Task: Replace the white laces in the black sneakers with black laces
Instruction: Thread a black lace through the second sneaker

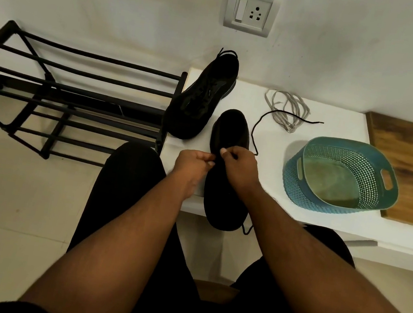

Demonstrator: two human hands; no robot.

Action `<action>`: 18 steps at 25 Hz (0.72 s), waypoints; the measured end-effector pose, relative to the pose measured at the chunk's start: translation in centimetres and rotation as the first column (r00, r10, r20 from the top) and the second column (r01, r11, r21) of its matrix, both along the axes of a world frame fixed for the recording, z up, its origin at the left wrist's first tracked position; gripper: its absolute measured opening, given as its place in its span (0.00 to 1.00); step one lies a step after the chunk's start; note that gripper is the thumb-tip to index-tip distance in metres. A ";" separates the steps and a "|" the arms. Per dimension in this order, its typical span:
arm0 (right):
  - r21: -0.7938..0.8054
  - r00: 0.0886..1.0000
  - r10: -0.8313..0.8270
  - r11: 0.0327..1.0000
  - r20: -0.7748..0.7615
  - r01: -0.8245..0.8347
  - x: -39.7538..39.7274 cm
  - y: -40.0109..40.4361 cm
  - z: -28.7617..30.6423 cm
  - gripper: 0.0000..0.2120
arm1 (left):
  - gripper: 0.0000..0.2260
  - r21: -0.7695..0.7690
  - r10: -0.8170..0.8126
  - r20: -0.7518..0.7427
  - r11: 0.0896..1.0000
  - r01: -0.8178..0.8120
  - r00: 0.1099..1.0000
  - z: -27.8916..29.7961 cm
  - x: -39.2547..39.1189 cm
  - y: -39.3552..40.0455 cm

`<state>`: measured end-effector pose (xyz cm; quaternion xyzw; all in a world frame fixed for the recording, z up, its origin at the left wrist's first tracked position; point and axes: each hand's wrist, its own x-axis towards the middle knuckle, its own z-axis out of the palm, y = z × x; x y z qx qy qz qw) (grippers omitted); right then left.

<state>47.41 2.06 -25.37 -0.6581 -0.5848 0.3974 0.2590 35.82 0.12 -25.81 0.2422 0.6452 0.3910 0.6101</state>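
1. The near sneaker [231,130] is laid at centre on the white desk [324,223], toe toward 12 o'clock, heel hanging over the near edge.
2. The left hand [193,162] is curled at the sneaker's 9 o'clock side, fingertips pinched over the lace area; what is pinched cannot be made out against the black upper.
3. The right hand [239,161] is closed on the black lace [256,126], whose free end trails off toward 1 o'clock.
4. A second sneaker [201,98] is seen at 11 o'clock, apparently already laced black.
5. The removed white laces [286,109] are piled at 1 o'clock; a teal basket [342,178] sits at 3 o'clock, a black rack [68,96] at 9 o'clock.
6. Handling, judged: the lace is light, limp, easily twisted; it is best pinched just behind the stiff tip for threading. The sneaker is light and soft, so steadying by the eyelet edge is advised.
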 end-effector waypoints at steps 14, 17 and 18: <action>-0.154 0.712 0.378 0.920 0.591 -0.360 2.7 -1.4 0.9 0.27 | 0.19 -0.081 0.612 0.645 0.649 -0.756 0.457 4.1 -4.3 0.0; -0.138 0.633 0.372 0.911 0.678 -0.388 2.6 -1.5 1.6 0.29 | 0.14 0.199 0.436 0.148 0.866 -0.458 0.888 5.1 -4.0 -0.4; -0.112 0.592 0.354 0.907 0.724 -0.405 2.7 -1.6 1.9 0.28 | 0.15 0.210 0.167 -0.266 0.971 -0.113 0.949 4.5 -2.9 -0.9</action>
